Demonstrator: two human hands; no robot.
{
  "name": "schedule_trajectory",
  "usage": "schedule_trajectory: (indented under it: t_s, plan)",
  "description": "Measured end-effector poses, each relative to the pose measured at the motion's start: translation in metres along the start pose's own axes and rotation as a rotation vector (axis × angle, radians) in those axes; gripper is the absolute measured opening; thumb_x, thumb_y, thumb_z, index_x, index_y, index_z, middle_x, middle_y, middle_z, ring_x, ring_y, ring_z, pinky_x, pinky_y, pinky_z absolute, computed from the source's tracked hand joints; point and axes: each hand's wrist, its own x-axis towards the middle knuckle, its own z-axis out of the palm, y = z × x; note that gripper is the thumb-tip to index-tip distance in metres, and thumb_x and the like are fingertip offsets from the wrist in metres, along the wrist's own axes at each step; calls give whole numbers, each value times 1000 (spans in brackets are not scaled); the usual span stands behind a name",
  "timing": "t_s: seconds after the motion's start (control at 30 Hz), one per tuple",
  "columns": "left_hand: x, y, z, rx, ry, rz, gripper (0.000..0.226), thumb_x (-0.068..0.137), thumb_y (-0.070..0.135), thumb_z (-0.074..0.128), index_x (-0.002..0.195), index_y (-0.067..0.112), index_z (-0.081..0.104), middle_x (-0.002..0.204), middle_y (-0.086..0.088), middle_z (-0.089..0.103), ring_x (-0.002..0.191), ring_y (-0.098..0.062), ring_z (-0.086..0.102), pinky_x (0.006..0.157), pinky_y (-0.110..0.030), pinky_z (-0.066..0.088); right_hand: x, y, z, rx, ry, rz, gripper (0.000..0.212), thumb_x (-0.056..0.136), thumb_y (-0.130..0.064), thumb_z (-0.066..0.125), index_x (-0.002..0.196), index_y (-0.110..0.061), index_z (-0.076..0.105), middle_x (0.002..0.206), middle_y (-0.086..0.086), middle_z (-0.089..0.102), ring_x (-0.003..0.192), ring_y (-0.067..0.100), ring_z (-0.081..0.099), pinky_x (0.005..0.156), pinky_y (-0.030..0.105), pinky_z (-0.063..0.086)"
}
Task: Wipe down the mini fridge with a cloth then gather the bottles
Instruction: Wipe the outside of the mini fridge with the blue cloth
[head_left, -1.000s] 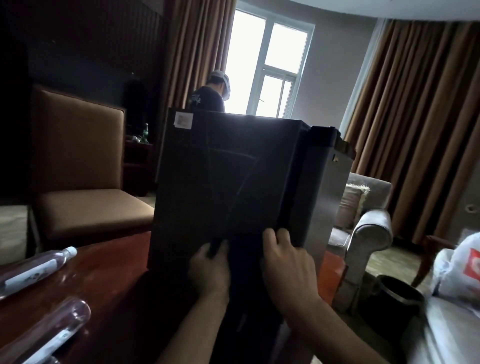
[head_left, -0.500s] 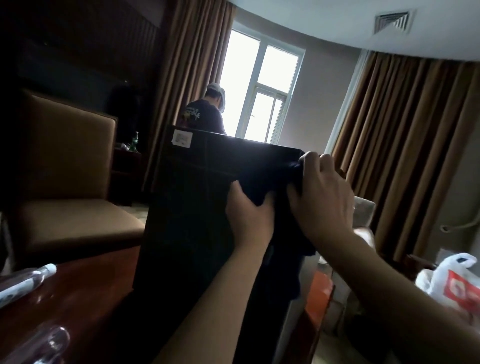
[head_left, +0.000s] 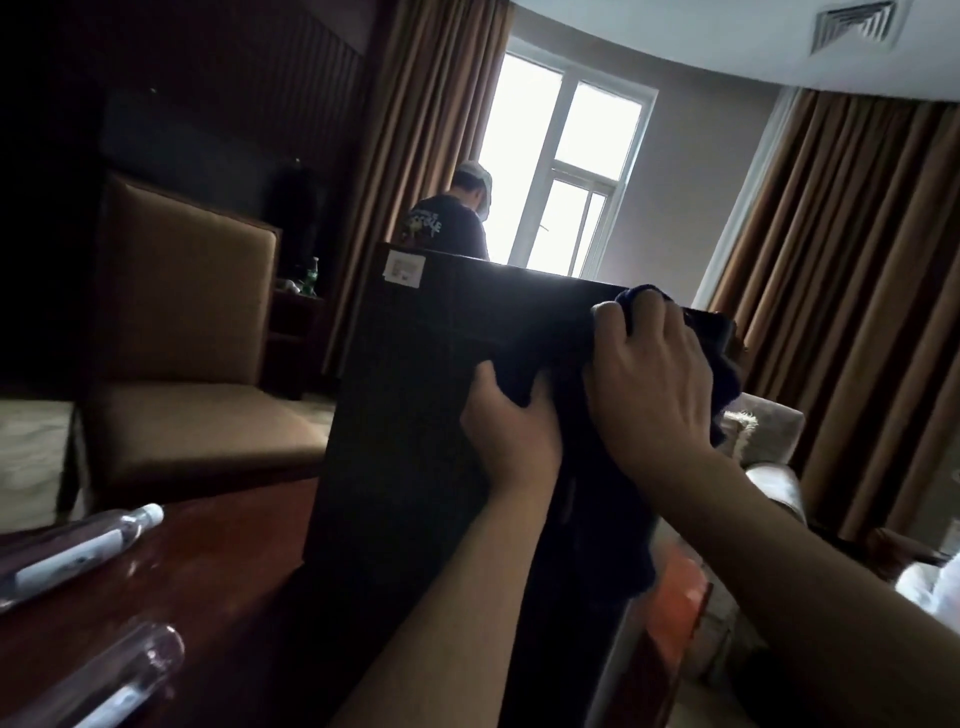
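Head view. A black box-shaped mini fridge (head_left: 415, 415) stands upright on a dark reddish polished wooden table (head_left: 218, 587), with a white rectangular label (head_left: 404, 268) at its upper left corner. A dark navy fabric cloth (head_left: 727, 384) is draped against the fridge's upper right area, with a fold showing above the top edge and the rest hanging down the right side.

The left hand (head_left: 511, 431) presses on the cloth against the fridge face, thumb spread to the left and fingers bent into the fabric; the grip appears to gather the cloth. The right hand (head_left: 652, 374) lies over the cloth at the top right corner of the fridge, its fingers curled over the top edge with cloth bunched beneath them. Both forearms are bare.

2 clear plastic bottles lie on their sides on the table, left of the fridge and apart from it. The farther bottle with a white cap (head_left: 78, 551) carries a white label. The nearer clear bottle (head_left: 104, 680) is partly cut off by the lower edge.

Behind the table stands a brown upholstered chair with a dark wooden frame (head_left: 187, 332). A second person in a dark printed T-shirt and a light cap (head_left: 449, 223) stands with their back to the camera at a bright white-framed window (head_left: 566, 171). Brown floor-length curtains (head_left: 852, 291) hang at either side. A light grey armchair (head_left: 763, 441) sits to the right of the fridge. An orange item (head_left: 675, 608) shows low beside the fridge; its nature cannot be determined.
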Motion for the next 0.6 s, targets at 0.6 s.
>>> schedule_trajectory:
  t_s: [0.6]
  plan:
    - [-125, -213, -148, 635, -63, -503, 31, 84, 26, 68, 114, 18, 69, 113, -8, 71, 107, -27, 65, 91, -32, 49, -248, -132, 38, 448, -585, -78, 48, 42, -12, 89, 79, -16, 60, 74, 4, 58, 59, 19, 57, 47, 28, 51]
